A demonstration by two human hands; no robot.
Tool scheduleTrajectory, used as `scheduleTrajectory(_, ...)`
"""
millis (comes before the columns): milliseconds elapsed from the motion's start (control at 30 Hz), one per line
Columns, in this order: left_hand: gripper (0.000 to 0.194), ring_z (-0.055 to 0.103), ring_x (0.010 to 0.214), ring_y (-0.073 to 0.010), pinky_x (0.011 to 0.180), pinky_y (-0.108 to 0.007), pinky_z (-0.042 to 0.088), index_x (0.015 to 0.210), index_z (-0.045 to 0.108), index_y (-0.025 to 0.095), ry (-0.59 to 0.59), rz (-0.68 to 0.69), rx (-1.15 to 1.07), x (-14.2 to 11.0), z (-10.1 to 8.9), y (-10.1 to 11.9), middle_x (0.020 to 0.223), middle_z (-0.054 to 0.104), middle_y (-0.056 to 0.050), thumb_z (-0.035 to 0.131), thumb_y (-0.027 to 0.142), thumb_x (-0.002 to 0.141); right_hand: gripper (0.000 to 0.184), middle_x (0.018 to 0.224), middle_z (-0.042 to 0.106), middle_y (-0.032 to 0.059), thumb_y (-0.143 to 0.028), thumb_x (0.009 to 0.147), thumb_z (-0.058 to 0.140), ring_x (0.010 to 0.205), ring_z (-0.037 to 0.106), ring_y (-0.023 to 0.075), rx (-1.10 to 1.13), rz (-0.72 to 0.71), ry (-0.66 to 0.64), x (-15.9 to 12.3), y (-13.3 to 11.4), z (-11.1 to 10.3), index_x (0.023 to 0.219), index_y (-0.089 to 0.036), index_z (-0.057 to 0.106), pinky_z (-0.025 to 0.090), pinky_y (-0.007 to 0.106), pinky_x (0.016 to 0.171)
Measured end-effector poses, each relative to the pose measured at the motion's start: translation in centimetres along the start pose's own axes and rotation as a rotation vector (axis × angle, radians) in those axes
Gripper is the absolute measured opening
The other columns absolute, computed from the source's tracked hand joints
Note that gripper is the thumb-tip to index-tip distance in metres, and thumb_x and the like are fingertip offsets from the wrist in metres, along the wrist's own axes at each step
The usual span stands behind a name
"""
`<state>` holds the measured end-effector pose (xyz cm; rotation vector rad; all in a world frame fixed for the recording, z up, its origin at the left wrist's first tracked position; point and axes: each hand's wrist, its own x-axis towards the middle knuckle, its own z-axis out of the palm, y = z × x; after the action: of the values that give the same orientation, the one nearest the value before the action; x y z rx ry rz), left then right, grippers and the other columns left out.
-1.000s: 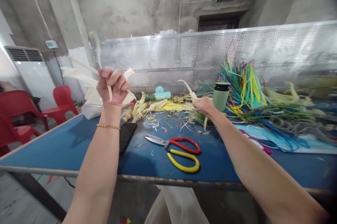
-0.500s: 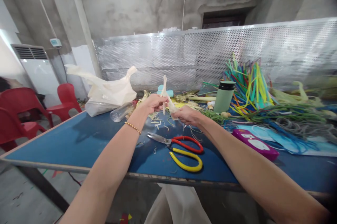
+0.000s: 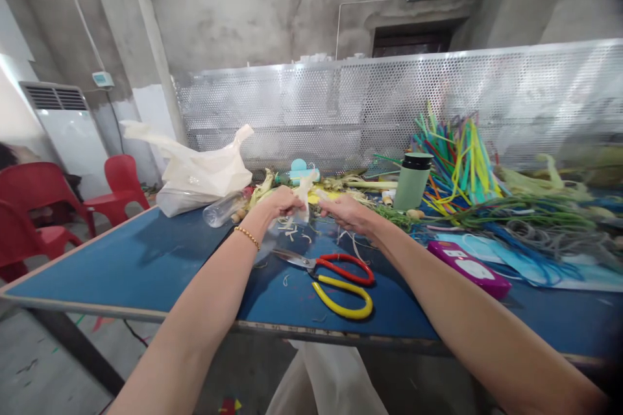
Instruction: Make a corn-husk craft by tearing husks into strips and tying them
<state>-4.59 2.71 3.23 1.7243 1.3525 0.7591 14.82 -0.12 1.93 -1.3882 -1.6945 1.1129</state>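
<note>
Over the middle of the blue table, my left hand (image 3: 285, 202) is closed on a pale corn husk strip (image 3: 305, 191), which sticks up and hangs down past its fingers. A short gap to the right, my right hand (image 3: 348, 212) is pinched shut. A small pale end shows at its fingertips by the left hand, perhaps part of the husk; the rest is hidden. Below both hands lie scissors (image 3: 335, 278) with one red and one yellow handle, blades pointing left. Husk scraps and dried strands (image 3: 292, 228) are scattered behind the scissors.
A white plastic bag (image 3: 204, 171) and a clear bottle (image 3: 221, 210) stand at the left. Towards the right are a green cup with a black rim (image 3: 413, 184), colourful strips (image 3: 467, 162), green cords (image 3: 525, 207) and a purple box (image 3: 467, 265). A perforated metal panel (image 3: 302, 103) runs behind.
My left hand came down from the upper left to the middle, beside my right hand, which moved slightly left. Since half a second ago, the husk between them has dropped lower.
</note>
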Motion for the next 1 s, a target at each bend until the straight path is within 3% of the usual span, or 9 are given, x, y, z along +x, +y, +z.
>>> scheduleTrajectory(167, 0.016, 0.035, 0.038, -0.0068, 0.043, -0.023, 0.023, 0.055, 0.060, 0.012, 0.109, -0.137, 0.347, 0.5, -1.9, -1.1, 0.036, 0.039, 0.005, 0.072, 0.008, 0.065, 0.038, 0.044, 0.022, -0.0119, -0.044, 0.100, 0.043, 0.035, 0.014, 0.0036, 0.095, 0.006, -0.072, -0.5, -0.8, -0.2, 0.078, -0.015, 0.055, 0.010, 0.017, 0.034)
scheduleTrajectory(233, 0.018, 0.033, 0.037, -0.0062, 0.043, -0.023, 0.022, 0.055, 0.059, 0.012, 0.219, -0.109, 0.313, 0.7, -2.3, -1.1, 0.036, 0.039, 0.005, 0.075, 0.009, 0.064, 0.033, 0.045, 0.023, -0.0117, -0.037, 0.100, 0.044, 0.035, 0.016, 0.0036, 0.130, 0.015, -0.097, -0.7, -1.0, -0.2, 0.077, -0.015, 0.054, 0.010, 0.017, 0.035)
scheduleTrajectory(300, 0.014, 0.033, 0.037, -0.0051, 0.043, -0.023, 0.021, 0.060, 0.062, 0.011, 0.262, -0.012, 0.099, 0.8, -2.3, -0.8, 0.043, 0.048, 0.003, 0.073, 0.013, 0.069, 0.027, 0.046, 0.026, -0.0110, -0.031, 0.097, 0.048, 0.035, 0.018, 0.0034, 0.145, -0.022, -0.119, -0.9, -1.2, -0.4, 0.077, -0.015, 0.054, 0.011, 0.017, 0.036)
scheduleTrajectory(400, 0.012, 0.037, 0.040, -0.0037, 0.042, -0.021, 0.021, 0.076, 0.069, 0.009, 0.056, 0.145, -0.303, 0.5, -1.8, 0.1, 0.064, 0.065, -0.005, 0.069, 0.021, 0.076, 0.025, 0.052, 0.039, -0.0079, -0.035, 0.095, 0.053, 0.037, 0.026, 0.0033, 0.142, -0.159, -0.197, -1.3, -1.6, -0.8, 0.082, -0.014, 0.058, 0.018, 0.018, 0.036)
scheduleTrajectory(500, 0.019, 0.035, 0.040, -0.0026, 0.041, -0.021, 0.017, 0.071, 0.067, 0.008, -0.093, 0.225, -0.429, 0.0, -1.1, 1.0, 0.063, 0.063, -0.005, 0.073, 0.026, 0.073, 0.034, 0.059, 0.053, -0.0037, -0.048, 0.091, 0.058, 0.042, 0.040, 0.0051, 0.090, -0.269, -0.237, -1.7, -1.9, -1.3, 0.089, -0.014, 0.063, 0.029, 0.019, 0.040)
scheduleTrajectory(600, 0.024, 0.035, 0.041, -0.0022, 0.041, -0.021, 0.015, 0.069, 0.067, 0.008, -0.147, 0.261, -0.453, -0.6, -0.6, 1.9, 0.059, 0.060, -0.003, 0.077, 0.030, 0.070, 0.040, 0.063, 0.060, -0.0008, -0.054, 0.088, 0.060, 0.044, 0.045, 0.0062, 0.040, -0.334, -0.239, -1.9, -2.1, -1.6, 0.092, -0.014, 0.065, 0.031, 0.020, 0.041)
scheduleTrajectory(700, 0.024, 0.038, 0.043, -0.0030, 0.042, -0.020, 0.017, 0.077, 0.071, 0.009, -0.161, 0.254, -0.478, -1.3, -0.4, 2.6, 0.056, 0.057, 0.000, 0.079, 0.029, 0.068, 0.041, 0.063, 0.062, -0.0001, -0.055, 0.088, 0.060, 0.040, 0.039, 0.0050, -0.057, -0.412, -0.259, -2.4, -2.5, -2.0, 0.092, -0.015, 0.068, 0.025, 0.022, 0.039)
scheduleTrajectory(833, 0.018, 0.039, 0.044, -0.0046, 0.043, -0.020, 0.023, 0.076, 0.073, 0.008, -0.175, 0.209, -0.379, -2.0, -0.1, 3.0, 0.053, 0.054, 0.000, 0.072, 0.027, 0.075, 0.038, 0.054, 0.059, -0.0011, -0.050, 0.089, 0.059, 0.042, 0.038, 0.0065, -0.386, -0.450, -0.330, -2.8, -2.9, -2.6, 0.088, -0.015, 0.074, 0.026, 0.022, 0.043)
scheduleTrajectory(1000, 0.030, 0.031, 0.037, -0.0044, 0.040, -0.022, 0.019, 0.049, 0.056, 0.013, -0.188, 0.218, -0.080, -2.2, 1.2, 2.9, 0.041, 0.043, 0.003, 0.071, 0.021, 0.074, 0.037, 0.050, 0.060, 0.0009, -0.046, 0.086, 0.063, 0.047, 0.047, 0.0098, -0.604, -0.437, -0.246, -2.0, -2.3, -2.4, 0.065, -0.016, 0.071, 0.030, 0.023, 0.048)
